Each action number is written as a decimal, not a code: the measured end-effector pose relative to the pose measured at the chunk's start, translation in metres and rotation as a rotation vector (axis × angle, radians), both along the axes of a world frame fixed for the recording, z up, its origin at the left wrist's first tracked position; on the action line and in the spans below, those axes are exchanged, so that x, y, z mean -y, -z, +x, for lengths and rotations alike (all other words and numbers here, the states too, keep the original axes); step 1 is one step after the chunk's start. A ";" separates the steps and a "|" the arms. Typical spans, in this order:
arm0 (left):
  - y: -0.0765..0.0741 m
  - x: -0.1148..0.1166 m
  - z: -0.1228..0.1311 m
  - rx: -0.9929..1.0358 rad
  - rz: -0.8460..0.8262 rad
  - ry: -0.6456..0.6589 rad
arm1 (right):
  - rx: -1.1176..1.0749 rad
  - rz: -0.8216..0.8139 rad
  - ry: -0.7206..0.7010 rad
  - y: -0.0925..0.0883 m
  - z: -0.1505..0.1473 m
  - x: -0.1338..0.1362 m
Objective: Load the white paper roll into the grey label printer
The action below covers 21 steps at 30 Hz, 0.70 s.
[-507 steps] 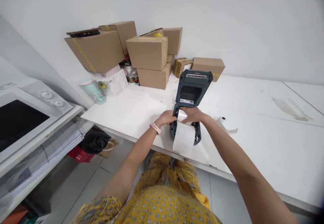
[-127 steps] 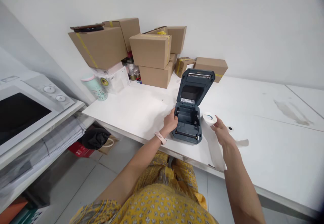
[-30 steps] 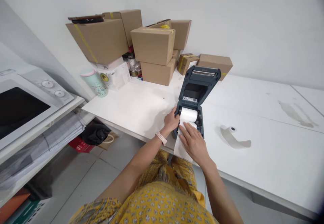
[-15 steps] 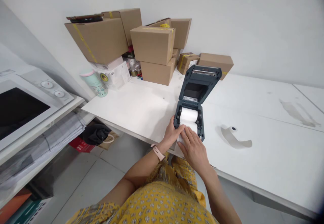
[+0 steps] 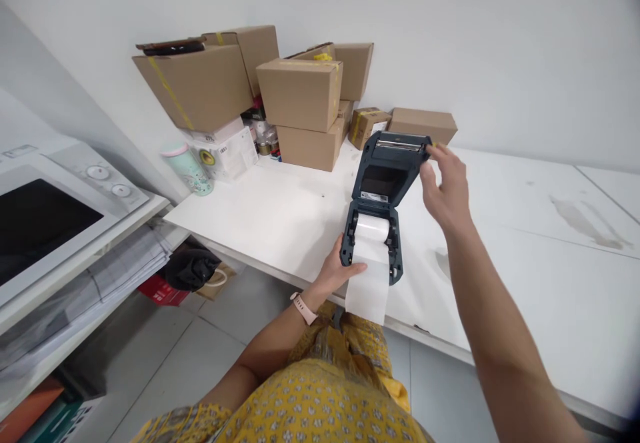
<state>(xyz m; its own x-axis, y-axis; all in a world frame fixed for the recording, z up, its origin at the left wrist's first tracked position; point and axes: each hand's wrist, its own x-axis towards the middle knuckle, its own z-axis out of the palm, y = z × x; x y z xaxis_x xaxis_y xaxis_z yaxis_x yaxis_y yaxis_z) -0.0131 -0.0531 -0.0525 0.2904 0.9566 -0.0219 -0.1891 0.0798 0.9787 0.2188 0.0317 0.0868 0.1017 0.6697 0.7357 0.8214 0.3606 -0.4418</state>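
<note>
A dark label printer (image 5: pixel 399 246) stands at the table's front edge with its lid (image 5: pixel 385 179) raised. Inside lies a white paper roll (image 5: pixel 373 227), and its loose paper strip (image 5: pixel 367 294) hangs out over the table edge. My left hand (image 5: pixel 336 271), wearing a pink wristband, grips the printer's left front side; its thumb presses the strip down. My right hand (image 5: pixel 447 179) has its fingers at the lid's upper right corner, with fingertips on the edge and partly hidden behind it.
Cardboard boxes (image 5: pixel 300 96) are stacked against the wall behind. A mint tumbler (image 5: pixel 187 169) and a white box (image 5: pixel 230 153) stand at the table's left end. On the left shelf sits a microwave (image 5: pixel 60 196). My right forearm covers most of a small paper roll's spot.
My right hand has left the paper and moved up and right to the lid's corner. More of the strip shows, hanging over the edge. My left hand stays at the printer.
</note>
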 end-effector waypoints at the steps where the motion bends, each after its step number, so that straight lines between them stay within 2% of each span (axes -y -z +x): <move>1: 0.000 0.000 -0.001 -0.001 0.004 0.013 | -0.007 -0.027 -0.011 -0.008 0.001 -0.024; 3: -0.001 0.000 -0.004 -0.009 0.012 0.027 | -0.030 -0.069 -0.039 -0.021 0.002 -0.063; 5: -0.003 0.000 -0.006 -0.021 0.021 0.028 | -0.052 -0.125 -0.035 -0.027 0.000 -0.088; 8: -0.006 0.000 -0.008 -0.027 0.038 0.039 | -0.063 -0.135 -0.006 -0.029 -0.004 -0.087; 10: -0.007 0.001 -0.009 -0.023 0.038 0.058 | -0.049 -0.042 -0.008 -0.023 -0.009 -0.064; 12: -0.007 0.001 -0.009 -0.017 0.022 0.075 | -0.028 0.095 -0.024 -0.009 -0.018 -0.029; 16: -0.003 0.004 -0.009 -0.023 0.027 0.067 | 0.042 0.304 -0.086 0.042 -0.039 0.048; 18: 0.001 0.006 -0.009 -0.041 0.066 0.058 | 0.117 0.308 -0.087 0.073 -0.045 0.079; 21: 0.008 0.008 -0.008 -0.072 0.119 0.073 | 0.200 0.200 -0.079 0.111 -0.049 0.111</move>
<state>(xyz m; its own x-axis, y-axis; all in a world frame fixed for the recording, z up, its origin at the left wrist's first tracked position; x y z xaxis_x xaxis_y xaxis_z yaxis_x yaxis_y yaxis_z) -0.0210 -0.0615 -0.0603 0.3609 0.9302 0.0670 -0.1159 -0.0265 0.9929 0.1696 -0.0790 -0.0239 -0.1056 0.5094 0.8540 0.8511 0.4905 -0.1873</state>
